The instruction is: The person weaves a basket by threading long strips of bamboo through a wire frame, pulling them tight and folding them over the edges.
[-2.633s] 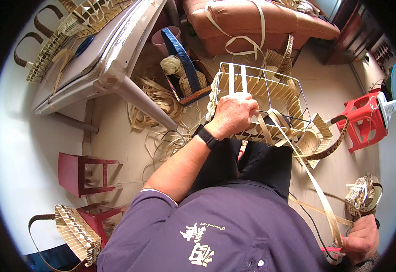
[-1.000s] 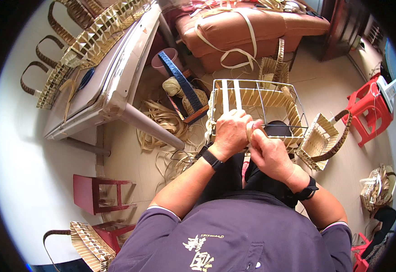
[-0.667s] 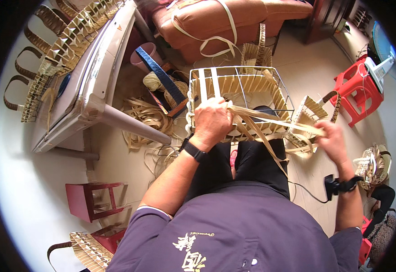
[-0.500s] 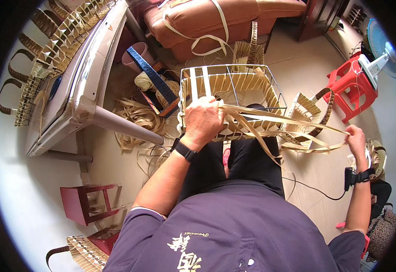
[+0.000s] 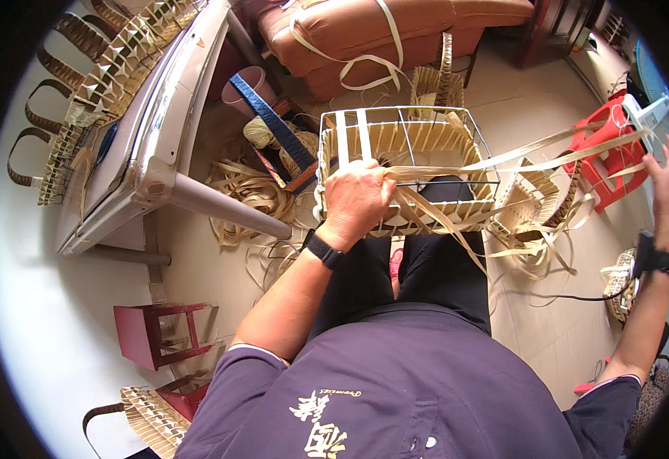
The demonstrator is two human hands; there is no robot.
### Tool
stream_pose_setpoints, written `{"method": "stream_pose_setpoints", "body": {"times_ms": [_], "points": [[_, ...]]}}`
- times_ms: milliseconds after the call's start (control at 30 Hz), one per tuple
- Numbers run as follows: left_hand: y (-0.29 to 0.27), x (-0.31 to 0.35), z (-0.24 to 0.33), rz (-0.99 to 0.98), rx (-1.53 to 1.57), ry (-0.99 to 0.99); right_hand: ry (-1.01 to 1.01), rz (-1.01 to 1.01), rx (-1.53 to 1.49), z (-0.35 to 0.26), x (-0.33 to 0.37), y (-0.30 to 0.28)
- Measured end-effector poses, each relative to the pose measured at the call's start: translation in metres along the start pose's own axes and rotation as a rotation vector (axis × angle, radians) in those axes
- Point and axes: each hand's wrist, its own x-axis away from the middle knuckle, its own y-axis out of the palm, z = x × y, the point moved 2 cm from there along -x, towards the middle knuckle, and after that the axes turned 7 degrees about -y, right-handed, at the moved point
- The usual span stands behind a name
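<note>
Since the earlier frame, the right hand [image 5: 663,172] had swung farther right, drawing strips [image 5: 548,145] taut past a red stool [image 5: 606,164]. Left hand [image 5: 357,199] clamped the basket [image 5: 407,164] on the lap.

basket frame [image 5: 407,164]: on the person's lap
worktop [image 5: 147,115]: left of it
stool [image 5: 606,157]: right
sofa [image 5: 380,34]: behind

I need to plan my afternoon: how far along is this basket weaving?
Partly done. The basket on its wire frame has woven lower walls, but the upper wires are bare. The left hand pins the near rim while the right hand draws long strips out sideways. The top rows remain unwoven.
</note>
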Motion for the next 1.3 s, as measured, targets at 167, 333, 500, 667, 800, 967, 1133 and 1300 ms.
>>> {"method": "stream_pose_setpoints", "body": {"times_ms": [167,333,500,667,800,967,1133,1300], "points": [[0.002,0.000,0.001,0.007,-0.007,-0.034,-0.156,0.329,-0.363,-0.174,-0.029,-0.005],[0.004,-0.001,0.001,0.040,-0.005,0.004,-0.166,-0.092,-0.607,-0.294,0.005,0.053],[0.002,-0.001,0.003,0.038,0.009,0.021,0.041,-0.217,-0.799,-0.317,0.001,0.085],[0.003,-0.001,0.002,-0.003,-0.035,-0.005,0.085,-0.252,-1.041,-0.314,0.012,0.098],[0.003,0.000,0.003,-0.005,-0.040,-0.003,0.165,-0.300,-1.193,-0.318,0.009,0.094],[0.008,-0.004,0.002,0.017,-0.004,-0.030,0.026,-0.221,-1.070,-0.313,0.013,0.092],[0.005,-0.005,0.006,0.077,-0.003,-0.042,-0.518,-0.207,-0.674,-0.299,0.082,0.078],[0.006,-0.006,0.005,0.086,-0.031,-0.059,-0.371,-0.442,-0.703,-0.236,0.208,0.086]]}}
